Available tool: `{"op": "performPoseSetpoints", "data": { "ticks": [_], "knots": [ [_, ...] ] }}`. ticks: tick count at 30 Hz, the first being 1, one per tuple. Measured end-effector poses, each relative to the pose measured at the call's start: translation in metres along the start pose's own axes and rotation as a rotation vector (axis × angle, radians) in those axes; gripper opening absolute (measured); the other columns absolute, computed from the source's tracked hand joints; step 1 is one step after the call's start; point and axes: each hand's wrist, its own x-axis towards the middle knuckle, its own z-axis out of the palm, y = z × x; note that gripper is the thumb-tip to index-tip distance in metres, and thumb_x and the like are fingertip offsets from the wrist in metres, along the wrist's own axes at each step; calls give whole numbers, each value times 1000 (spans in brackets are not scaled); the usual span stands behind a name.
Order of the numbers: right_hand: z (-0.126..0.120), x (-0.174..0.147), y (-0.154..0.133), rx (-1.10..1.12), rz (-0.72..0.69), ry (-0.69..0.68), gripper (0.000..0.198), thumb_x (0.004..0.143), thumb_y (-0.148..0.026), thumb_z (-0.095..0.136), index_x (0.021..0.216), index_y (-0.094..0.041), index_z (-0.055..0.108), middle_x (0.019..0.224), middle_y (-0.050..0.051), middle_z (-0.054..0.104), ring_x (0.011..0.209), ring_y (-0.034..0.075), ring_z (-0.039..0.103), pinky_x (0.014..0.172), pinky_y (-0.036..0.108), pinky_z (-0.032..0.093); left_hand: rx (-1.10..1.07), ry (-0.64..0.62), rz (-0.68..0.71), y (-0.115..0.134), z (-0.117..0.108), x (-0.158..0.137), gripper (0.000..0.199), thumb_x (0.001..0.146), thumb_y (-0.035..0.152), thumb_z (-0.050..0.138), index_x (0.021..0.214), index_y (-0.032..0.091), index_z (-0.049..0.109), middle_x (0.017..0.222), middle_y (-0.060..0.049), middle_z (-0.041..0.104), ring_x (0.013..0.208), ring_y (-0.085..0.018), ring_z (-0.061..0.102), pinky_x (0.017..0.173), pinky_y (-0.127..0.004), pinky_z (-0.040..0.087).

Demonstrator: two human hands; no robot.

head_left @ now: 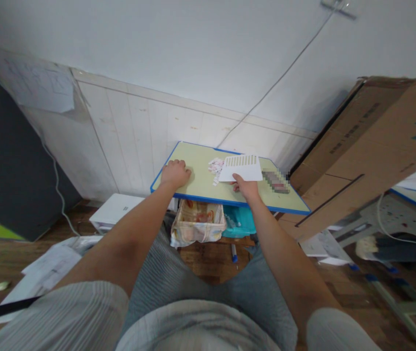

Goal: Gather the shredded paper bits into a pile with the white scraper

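— On the yellow-green desk (200,186) with blue edging, what do I have in each hand?

— Right hand (245,189): I see it clamped on a white slotted sheet (241,172), thumb on top at the near edge, other fingers at or under that edge. Slots run in a row along the far side.

— Where's the sheet exactly?

— Over the right-of-centre part of the desktop. I can't tell if it touches the surface or sits slightly above.

— Left hand?

— Left hand (176,173) is palm down near the desk's left edge, well apart from the sheet. Fingers look bent and close together; I can't tell if anything is under them.

— Anything between the hands?

— Paper scraps (216,166), loose pile, white with pinkish marks, just beside the sheet's left edge. Right of the sheet I get a pixelated item (276,182), can't identify it.

— Below and around?

— Under the desktop: cloth-lined basket (198,236), teal bin (247,227) beside it. Tall cardboard box (390,131) at the desk's right, white boxy unit (117,210) on the left.
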Motion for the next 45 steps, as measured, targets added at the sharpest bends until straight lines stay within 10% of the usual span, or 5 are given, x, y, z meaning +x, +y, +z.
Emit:
{"op": "performPoseSetpoints", "data": {
  "ticks": [45],
  "knots": [
    [-31,-8,8,-29,-1,144,18,77,-26,82,71,-26,65,51,-1,65,43,17,54,43,28,48,47,-8,0,-1,2,3,53,115,38,50,149,11,79,156,-25,77,150,-42,68,120,-51,59]
  ]
}}
